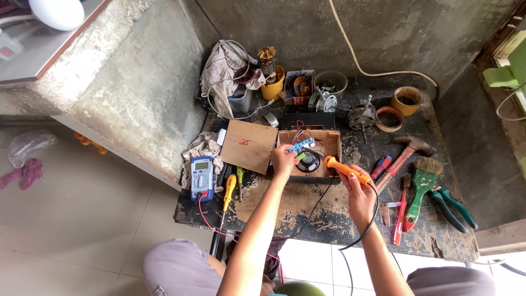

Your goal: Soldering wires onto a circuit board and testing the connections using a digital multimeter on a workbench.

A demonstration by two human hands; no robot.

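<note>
Setting: a rough concrete corner is seen from above, with a dark, scuffed worktop [329,219] set against the walls and a pale tiled floor below.
Wooden box [331,143]: an open box is placed at the middle of the worktop; a small round speaker [310,162], loose wires and a blue circuit board [302,145] are seen inside it.
Soldering iron [344,169]: an orange-handled tool is held just at the box's front right corner. Its long axis is laid diagonally, the working end pointed up and left toward the box, the cable end down and right; a black cable is trailed from it off the worktop's front edge.
Right hand [359,194]: the grip is closed around the rear of the orange handle.
Left hand [283,160]: the fingers are bent over the box's front left edge, just below the blue board; whether anything is pinched cannot be told.
Left of the box: a loose wooden panel [249,146], a blue multimeter [202,176] with a red lead, and a yellow screwdriver [228,192] are laid out.
Right of the box: a hammer [406,153], a green-handled brush [423,183] and green pliers [452,205] are laid out.
Rear of worktop: small motors, tubs and rolls of tape are gathered.
</note>
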